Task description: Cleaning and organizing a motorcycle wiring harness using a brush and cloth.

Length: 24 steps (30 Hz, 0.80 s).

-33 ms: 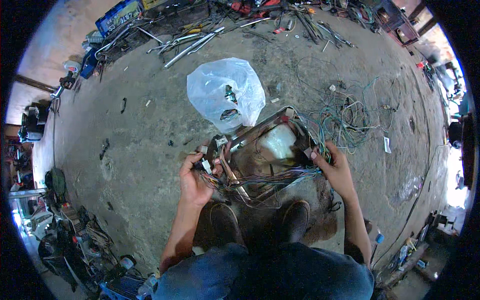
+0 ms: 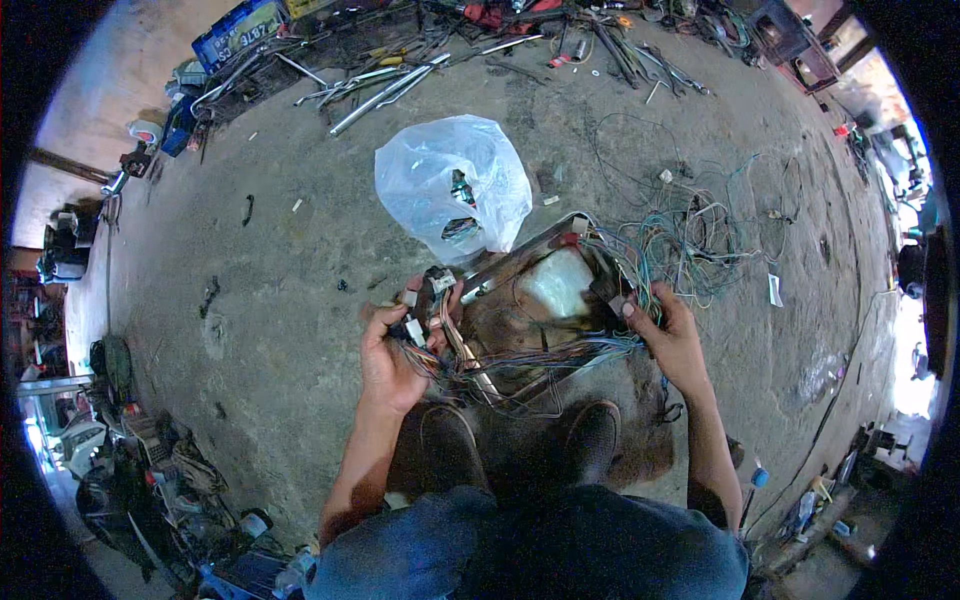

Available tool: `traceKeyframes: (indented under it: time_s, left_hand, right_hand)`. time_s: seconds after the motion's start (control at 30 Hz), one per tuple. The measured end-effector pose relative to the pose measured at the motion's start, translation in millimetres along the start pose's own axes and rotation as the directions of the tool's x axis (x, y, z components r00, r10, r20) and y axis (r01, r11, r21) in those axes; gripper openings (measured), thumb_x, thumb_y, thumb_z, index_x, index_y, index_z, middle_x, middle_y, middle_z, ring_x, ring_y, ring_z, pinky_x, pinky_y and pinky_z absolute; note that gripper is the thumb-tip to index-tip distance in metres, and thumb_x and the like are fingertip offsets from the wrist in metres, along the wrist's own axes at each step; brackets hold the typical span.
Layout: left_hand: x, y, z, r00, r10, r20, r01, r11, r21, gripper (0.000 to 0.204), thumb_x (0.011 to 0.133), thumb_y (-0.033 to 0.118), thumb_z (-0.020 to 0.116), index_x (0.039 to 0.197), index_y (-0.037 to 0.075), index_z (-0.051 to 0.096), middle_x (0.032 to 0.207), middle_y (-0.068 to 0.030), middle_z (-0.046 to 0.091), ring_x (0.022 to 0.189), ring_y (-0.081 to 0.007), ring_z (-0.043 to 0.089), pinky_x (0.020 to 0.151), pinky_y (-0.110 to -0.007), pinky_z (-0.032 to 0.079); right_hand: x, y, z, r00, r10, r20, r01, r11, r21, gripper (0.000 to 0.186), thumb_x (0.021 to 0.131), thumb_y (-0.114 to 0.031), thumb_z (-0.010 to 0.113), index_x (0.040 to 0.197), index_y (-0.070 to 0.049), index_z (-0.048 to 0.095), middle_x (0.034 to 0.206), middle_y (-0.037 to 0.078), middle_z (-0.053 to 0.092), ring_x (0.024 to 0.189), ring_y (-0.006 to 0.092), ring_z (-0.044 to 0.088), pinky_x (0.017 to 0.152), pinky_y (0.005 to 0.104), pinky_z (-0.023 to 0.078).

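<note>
A wiring harness (image 2: 545,358) of many coloured wires stretches between my two hands, above a shallow brown tray (image 2: 525,295). My left hand (image 2: 393,360) is closed around its left end, where white and dark plug connectors (image 2: 414,331) stick out between the fingers. My right hand (image 2: 672,340) pinches the right end with thumb and fingers, next to a dark connector (image 2: 609,298). A clear plastic packet (image 2: 558,283) lies in the tray. Beyond it, a whitish plastic bag (image 2: 440,165) stands with dark parts and wires showing through.
Loose thin wires (image 2: 700,235) lie tangled on the concrete floor to the right of the tray. Metal rods and hand tools (image 2: 390,93) are strewn along the far side. Machine parts (image 2: 150,470) crowd the left edge. My shoes (image 2: 590,440) are just below the tray.
The fingers of my left hand and the connectors in it have shifted very slightly. My right hand looks unmoved.
</note>
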State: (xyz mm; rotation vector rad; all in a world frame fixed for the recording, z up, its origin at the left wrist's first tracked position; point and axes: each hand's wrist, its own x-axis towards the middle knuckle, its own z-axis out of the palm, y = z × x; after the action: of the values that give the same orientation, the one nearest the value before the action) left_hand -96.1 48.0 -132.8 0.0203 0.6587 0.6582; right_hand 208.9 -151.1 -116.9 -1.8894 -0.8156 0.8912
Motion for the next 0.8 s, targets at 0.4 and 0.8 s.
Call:
traceKeyframes:
  time_s: [0.4,0.8]
  left_hand:
    - [10,-25,28,0.999,0.034,0.011,-0.035,0.977,0.212,0.052,0.091,0.035,0.054,0.128,-0.001,0.058,0.113,-0.014,0.069,0.102,-0.0281,0.066,0.096,-0.049,0.052]
    - [-2,-33,46,0.978,0.116,0.174,-0.147,0.974,0.175,0.05,0.091,0.03,0.058,0.134,0.006,0.055,0.119,-0.0097,0.066,0.092,-0.0239,0.063,0.082,-0.039,0.054]
  right_hand:
    - [26,-15,37,0.914,-0.379,-0.145,0.146,0.639,-0.755,0.042,0.084,-0.02,0.074,0.117,0.002,0.061,0.11,0.022,0.063,0.105,0.0378,0.061,0.087,0.0452,0.05]
    - [56,-13,132,0.733,-0.24,0.636,0.121,0.967,0.226,0.035,0.094,-0.025,0.064,0.119,0.0,0.064,0.108,0.012,0.071,0.097,0.0242,0.068,0.089,0.0338,0.052]
